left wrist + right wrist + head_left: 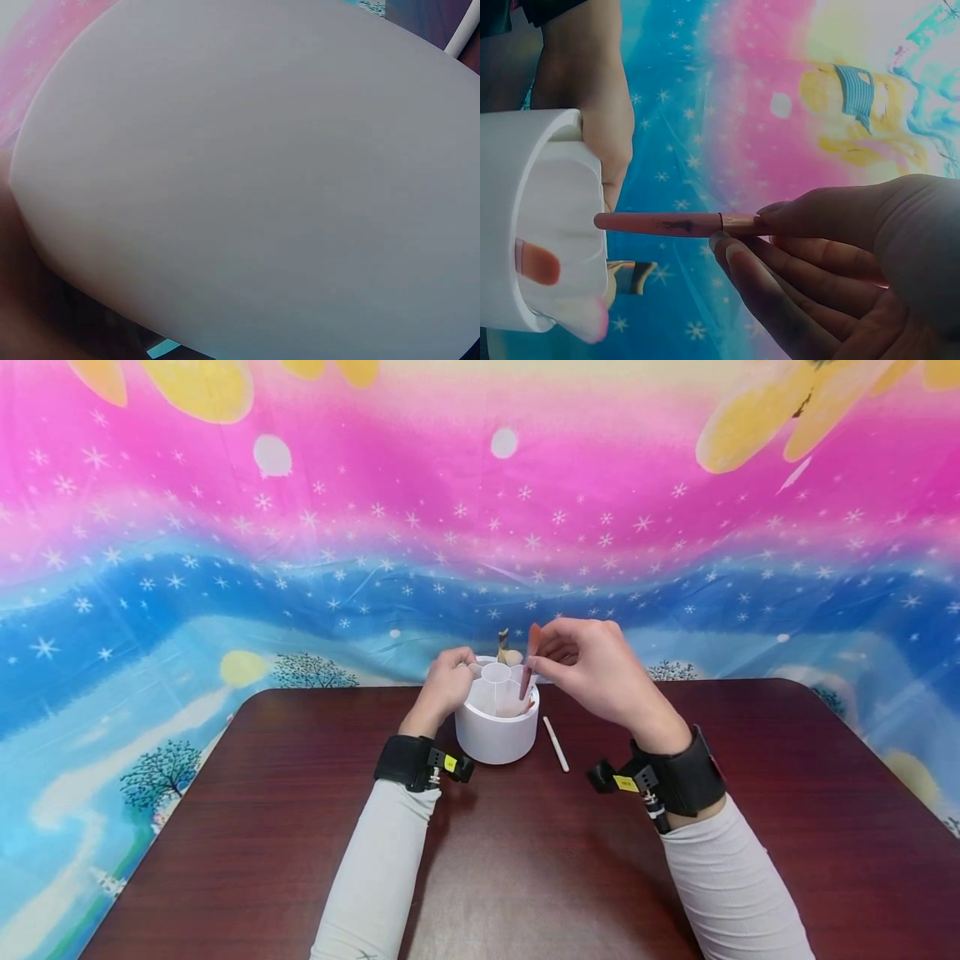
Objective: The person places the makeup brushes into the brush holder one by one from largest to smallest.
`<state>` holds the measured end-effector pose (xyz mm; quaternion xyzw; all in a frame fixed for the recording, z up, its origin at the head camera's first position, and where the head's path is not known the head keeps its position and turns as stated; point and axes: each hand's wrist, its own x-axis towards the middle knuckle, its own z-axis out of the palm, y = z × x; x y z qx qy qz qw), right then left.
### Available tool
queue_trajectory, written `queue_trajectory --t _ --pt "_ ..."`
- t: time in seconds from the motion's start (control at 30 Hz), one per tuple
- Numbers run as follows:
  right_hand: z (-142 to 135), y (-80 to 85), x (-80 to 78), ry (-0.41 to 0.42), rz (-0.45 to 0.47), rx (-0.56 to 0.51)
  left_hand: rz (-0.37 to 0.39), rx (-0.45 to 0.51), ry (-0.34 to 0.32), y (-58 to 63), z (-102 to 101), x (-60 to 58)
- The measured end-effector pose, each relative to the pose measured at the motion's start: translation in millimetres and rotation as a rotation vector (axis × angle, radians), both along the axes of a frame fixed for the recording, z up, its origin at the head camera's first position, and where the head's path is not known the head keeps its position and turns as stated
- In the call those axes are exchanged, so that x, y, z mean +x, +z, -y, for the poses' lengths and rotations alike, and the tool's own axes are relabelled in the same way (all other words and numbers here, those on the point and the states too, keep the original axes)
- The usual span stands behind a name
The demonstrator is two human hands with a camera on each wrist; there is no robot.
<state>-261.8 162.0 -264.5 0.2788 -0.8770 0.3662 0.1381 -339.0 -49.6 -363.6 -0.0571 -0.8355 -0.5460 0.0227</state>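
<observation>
A round white divided organizer (495, 735) stands on the table, its wall (247, 180) filling most of the left wrist view. My left hand (450, 681) grips its rim at the left. Between thumb and fingertips, my right hand (588, 656) pinches a makeup brush (660, 223) with a pink handle. The handle points down at the organizer's right compartment; the hand covers much of the bristle end in the right wrist view. Inside the organizer are an orange-tipped brush (540, 262) and a brush with white-pink bristles (585, 319).
A slim white stick (557, 743) lies on the dark wooden table (480, 877), right of the organizer. Something gold-coloured (503, 645) sticks up at the organizer's back. A colourful printed cloth (420, 527) hangs behind the table.
</observation>
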Motion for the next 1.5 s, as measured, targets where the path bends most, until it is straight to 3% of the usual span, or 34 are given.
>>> queue_trajectory --t 0.43,0.8,1.27,1.5 --pt "5.5 -8.7 -8.1 0.069 0.061 0.063 0.008 0.001 0.004 0.5 -0.4 0.1" --pt "2.9 -16.8 -19.7 0.054 0.115 0.113 0.016 -0.003 0.001 0.4 -0.2 0.5" --pt "-1.4 -20.5 -25.9 0.039 0.1 0.183 0.006 0.001 0.005 0.4 -0.1 0.9" --pt "-9.6 -25.6 -33.7 -0.022 0.085 0.234 0.008 -0.002 0.005 0.6 0.1 1.1"
